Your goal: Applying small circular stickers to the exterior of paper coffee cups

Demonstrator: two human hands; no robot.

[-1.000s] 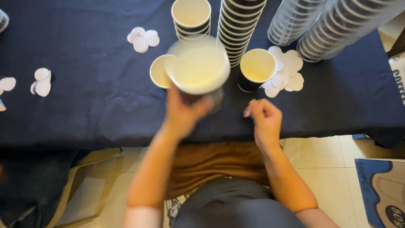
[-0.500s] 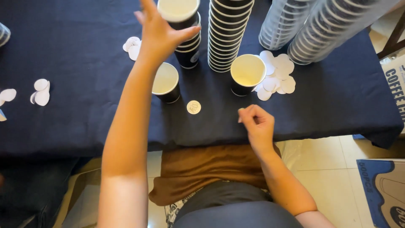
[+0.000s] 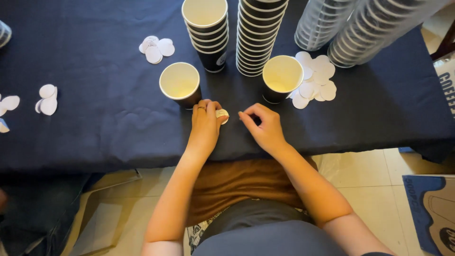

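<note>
A: From the head view, our left hand (image 3: 204, 124) rests on the dark cloth (image 3: 95, 128), fingers pinched on a small round sticker (image 3: 222, 114), just below the left cup (image 3: 179, 84).

B: And our right hand (image 3: 265, 127)?

A: Just beside the sticker, fingertips drawn together. Whether they grip anything, we cannot tell.

B: We judge both hands sit close so the sticker can be worked between them. The right cup (image 3: 281, 77) stands open beside loose discs (image 3: 313, 84), with the stacks (image 3: 258, 35) within reach behind.
</note>
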